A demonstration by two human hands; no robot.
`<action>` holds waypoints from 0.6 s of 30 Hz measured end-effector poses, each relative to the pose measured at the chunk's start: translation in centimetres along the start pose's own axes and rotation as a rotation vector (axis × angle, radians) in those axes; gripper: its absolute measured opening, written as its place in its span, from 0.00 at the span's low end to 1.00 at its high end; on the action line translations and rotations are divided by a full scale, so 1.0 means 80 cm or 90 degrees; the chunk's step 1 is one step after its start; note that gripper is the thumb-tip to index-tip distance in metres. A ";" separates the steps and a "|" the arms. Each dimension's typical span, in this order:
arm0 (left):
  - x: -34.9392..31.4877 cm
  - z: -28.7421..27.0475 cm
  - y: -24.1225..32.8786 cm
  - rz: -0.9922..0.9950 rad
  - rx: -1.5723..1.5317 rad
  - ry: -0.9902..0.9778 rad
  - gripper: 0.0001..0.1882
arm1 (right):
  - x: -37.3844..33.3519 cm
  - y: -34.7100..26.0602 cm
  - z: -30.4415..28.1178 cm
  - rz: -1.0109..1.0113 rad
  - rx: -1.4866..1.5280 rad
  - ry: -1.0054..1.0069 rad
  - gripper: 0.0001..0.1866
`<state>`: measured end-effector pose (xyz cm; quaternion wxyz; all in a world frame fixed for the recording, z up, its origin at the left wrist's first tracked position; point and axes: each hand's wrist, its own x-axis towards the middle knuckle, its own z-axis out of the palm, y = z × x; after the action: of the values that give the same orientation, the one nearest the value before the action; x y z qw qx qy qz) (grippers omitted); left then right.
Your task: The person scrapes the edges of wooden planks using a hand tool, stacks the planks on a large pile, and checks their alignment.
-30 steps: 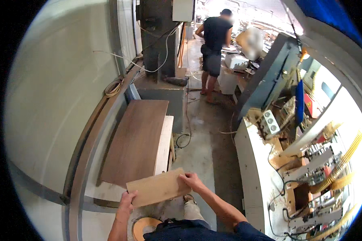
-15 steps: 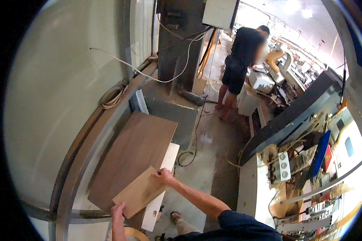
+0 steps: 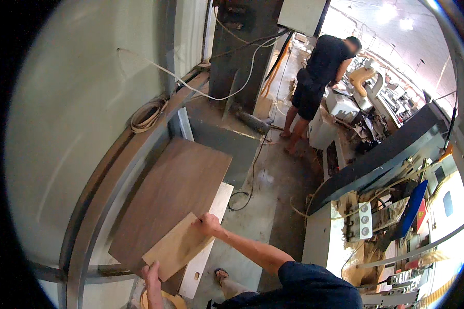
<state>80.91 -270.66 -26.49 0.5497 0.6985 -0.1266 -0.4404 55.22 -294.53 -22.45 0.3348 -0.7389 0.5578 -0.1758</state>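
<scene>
Your left hand (image 3: 151, 273) and right hand (image 3: 210, 224) grip a tan board (image 3: 175, 245) over a brown panel (image 3: 172, 188); a grey block (image 3: 221, 154) stands beyond.

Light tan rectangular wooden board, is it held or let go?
Held: the left hand and right hand grip opposite ends of the board.

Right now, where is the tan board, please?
In the head view, the tan board is lower left of centre, held by the left hand and right hand, overlapping the brown panel.
</scene>
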 end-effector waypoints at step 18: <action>-0.260 -0.235 -0.312 -0.143 -0.210 0.104 0.12 | -0.360 0.175 0.048 0.450 0.579 -0.053 0.10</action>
<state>75.41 -235.51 -38.38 0.6126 0.6420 0.0704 -0.4557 38.63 -268.43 -31.58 0.6791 -0.2954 0.6254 -0.2459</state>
